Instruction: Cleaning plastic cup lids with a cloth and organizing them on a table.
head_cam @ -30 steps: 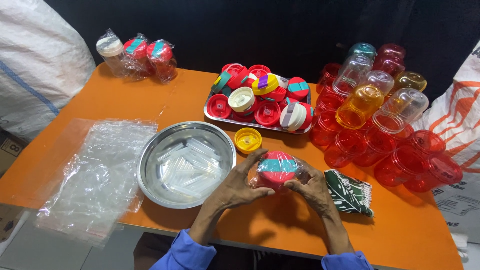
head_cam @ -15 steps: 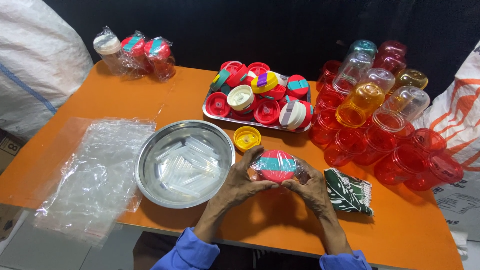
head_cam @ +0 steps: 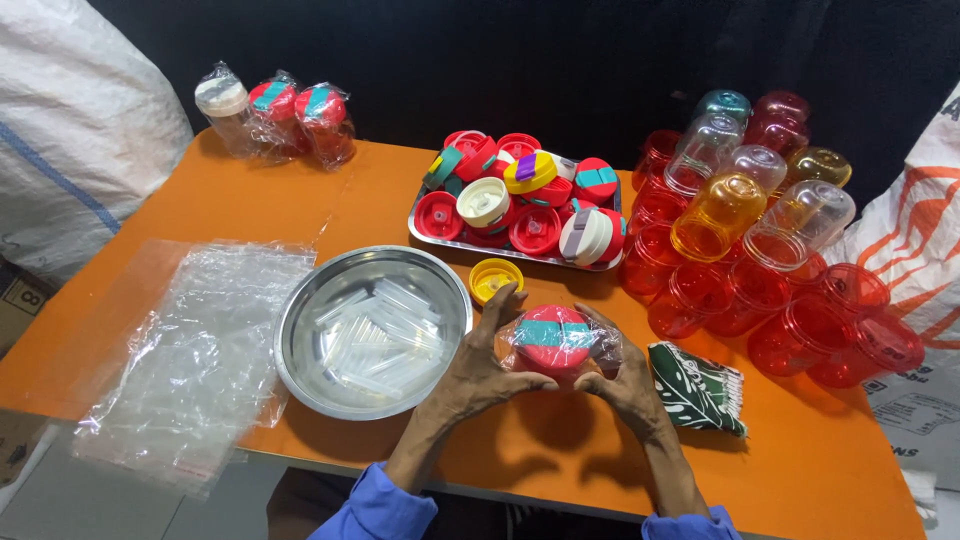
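- Item: red round plastic cup with a teal-banded lid, wrapped in a clear plastic bag (head_cam: 552, 341); stood on the orange table (head_cam: 370, 210), just in front of a small yellow lid (head_cam: 495, 279).
- Change from the earlier frames: item sat in much the same spot; both hands had stayed on it, with the wrap drawn closer about it.
- Position: held between the left hand (head_cam: 483, 368) and right hand (head_cam: 622, 378), fingers of each closed around its sides.
- Adjacent: round steel bowl of clear tubes (head_cam: 372, 331) to the left.
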